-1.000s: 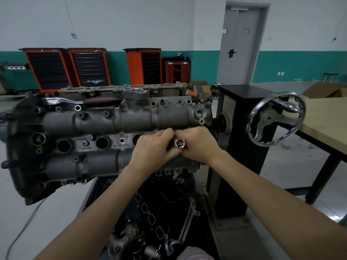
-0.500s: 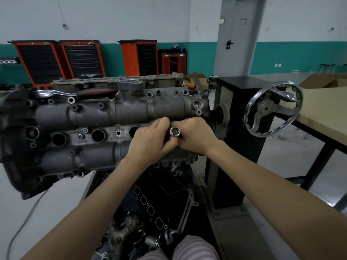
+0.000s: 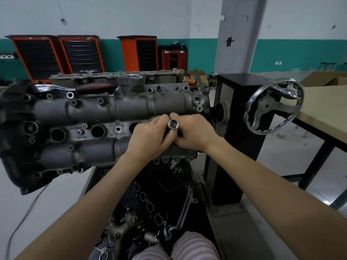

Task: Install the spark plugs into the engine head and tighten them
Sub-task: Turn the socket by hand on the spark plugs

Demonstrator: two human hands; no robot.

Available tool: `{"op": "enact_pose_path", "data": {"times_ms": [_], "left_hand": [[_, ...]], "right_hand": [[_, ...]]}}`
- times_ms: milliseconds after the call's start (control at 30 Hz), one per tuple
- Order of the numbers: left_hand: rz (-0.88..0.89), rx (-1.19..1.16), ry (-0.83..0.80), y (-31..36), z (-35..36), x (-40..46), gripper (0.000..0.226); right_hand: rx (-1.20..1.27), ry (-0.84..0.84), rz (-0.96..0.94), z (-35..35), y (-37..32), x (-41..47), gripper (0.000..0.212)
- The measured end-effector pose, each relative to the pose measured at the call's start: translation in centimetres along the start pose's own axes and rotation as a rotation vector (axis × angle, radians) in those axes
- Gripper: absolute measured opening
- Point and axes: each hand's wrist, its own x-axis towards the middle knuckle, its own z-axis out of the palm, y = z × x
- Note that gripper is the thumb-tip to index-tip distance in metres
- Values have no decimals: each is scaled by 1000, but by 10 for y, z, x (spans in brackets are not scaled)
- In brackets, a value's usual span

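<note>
Two hands on one tool here: the left hand and right hand are both wrapped round a spark plug socket, fingers curled snug on it, its open hex end facing up at the camera. It sits in the rightmost plug well of the engine head, about 3 o'clock along the row. Three wells to the left, out toward 9 o'clock, look dark and open; can't tell if any plug is down there. The plug itself is hidden, so I can't say if it's in the socket.

The ratchet is lying on top of the head at 11 o'clock, untouched, so I'd guess this is hand-starting the threads. Main risk imo: cross-threading if the socket leans in the well, since the head is tilted on the stand with the handwheel. Also, lift the socket out carelessly and the plug could drop and close its gap.
</note>
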Motion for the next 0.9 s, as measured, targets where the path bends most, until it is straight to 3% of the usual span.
{"op": "enact_pose_path", "data": {"times_ms": [367, 567, 900], "left_hand": [[10, 41, 49, -5, 4, 0, 35], [28, 53, -7, -3, 2, -1, 34], [25, 56, 25, 0, 0, 0, 32]], "right_hand": [[-8, -3, 26, 1, 4, -2, 12], [15, 5, 17, 2, 2, 0, 22], [-23, 21, -12, 4, 6, -2, 12]]}}
